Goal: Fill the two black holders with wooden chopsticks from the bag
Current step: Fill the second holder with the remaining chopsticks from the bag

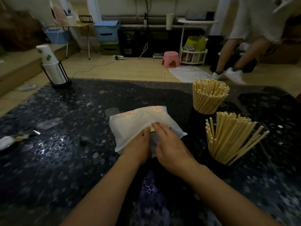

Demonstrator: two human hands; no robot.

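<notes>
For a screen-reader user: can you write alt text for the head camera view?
Both hands, left hand and right hand, reach into the open end of a white bag on a dark speckled table. To the right stand two black holders, far holder and near holder, packed with wooden chopsticks.

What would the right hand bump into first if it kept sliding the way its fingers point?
The right hand points up-left into the white bag. It would probably first meet the chopstick ends at the bag's opening, just beyond its fingertips.

Head-worn view, down onto table (pixel 68 144)
</notes>
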